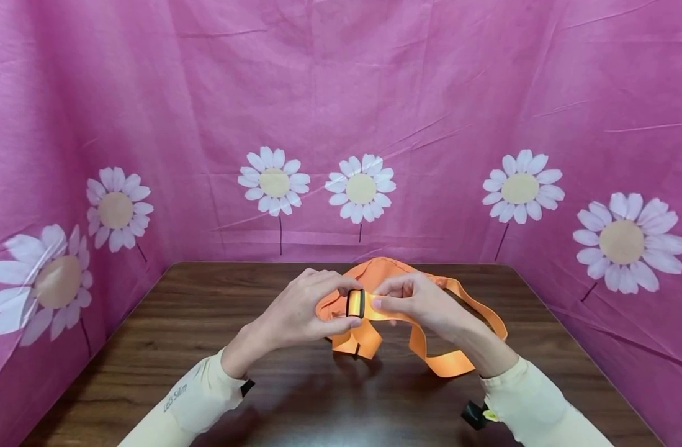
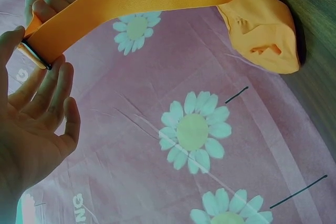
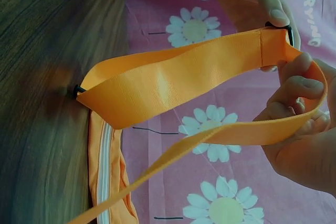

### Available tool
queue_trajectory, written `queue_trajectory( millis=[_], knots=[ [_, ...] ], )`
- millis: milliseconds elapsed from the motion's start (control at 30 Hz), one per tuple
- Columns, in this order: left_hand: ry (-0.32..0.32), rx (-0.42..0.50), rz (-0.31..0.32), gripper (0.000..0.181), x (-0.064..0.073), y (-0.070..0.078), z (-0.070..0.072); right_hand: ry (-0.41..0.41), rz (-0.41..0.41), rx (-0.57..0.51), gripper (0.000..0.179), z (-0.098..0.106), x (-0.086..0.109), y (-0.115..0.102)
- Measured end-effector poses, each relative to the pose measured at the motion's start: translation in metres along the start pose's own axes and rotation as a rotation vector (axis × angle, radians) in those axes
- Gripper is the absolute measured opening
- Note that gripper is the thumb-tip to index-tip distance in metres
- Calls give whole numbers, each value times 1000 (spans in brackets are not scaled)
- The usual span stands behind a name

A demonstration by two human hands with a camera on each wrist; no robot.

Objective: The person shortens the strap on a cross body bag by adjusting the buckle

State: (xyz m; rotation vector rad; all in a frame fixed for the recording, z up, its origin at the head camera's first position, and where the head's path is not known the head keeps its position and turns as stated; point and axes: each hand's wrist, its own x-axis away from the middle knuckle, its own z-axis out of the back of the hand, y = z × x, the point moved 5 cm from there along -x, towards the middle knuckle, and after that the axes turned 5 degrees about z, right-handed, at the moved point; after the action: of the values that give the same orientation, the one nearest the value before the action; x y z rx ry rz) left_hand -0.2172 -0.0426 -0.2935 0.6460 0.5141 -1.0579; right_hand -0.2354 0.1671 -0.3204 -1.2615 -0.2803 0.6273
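Buckle and strap meet between two hands. The left hand pinches the buckle between thumb and fingers; the right hand pinches the strap just beside it, so neither grip is idle. From the right grip, the buckle lies straight to the left, near those fingertips. Its long side stands roughly upright, across the strap, which runs sideways between the hands. The left hand is plainly the nearer one, being on the buckle itself, and everything there is held up off the counter.

The buckle is a slim black frame with strap threaded in it. The strap is flat, broad and bright orange (I can spot a stitched seam close to the buckle). Below, it droops in a loop with a black slider, and another length trails under the right hand. Behind the hands, the soft orange bag sits on the counter, a pale zip along it. Beyond hangs pink cloth printed with daisies.
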Motion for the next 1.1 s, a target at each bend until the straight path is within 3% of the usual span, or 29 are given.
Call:
queue_trajectory(
  millis=[333,633,933,1100],
  knots=[
    [1,6,-21,45,0,1,-5,-23,23,-64,23,-5,-2,2],
    [17,32,-15,49,0,1,-3,-26,25,-58,22,-6,-3,1],
    [29,34,-7,47,-2,0,0,-20,-18,-2,23,8,0,4],
    [13,31,12,50,-1,-1,0,-32,2,-19,21,11,0,7]
  ],
)
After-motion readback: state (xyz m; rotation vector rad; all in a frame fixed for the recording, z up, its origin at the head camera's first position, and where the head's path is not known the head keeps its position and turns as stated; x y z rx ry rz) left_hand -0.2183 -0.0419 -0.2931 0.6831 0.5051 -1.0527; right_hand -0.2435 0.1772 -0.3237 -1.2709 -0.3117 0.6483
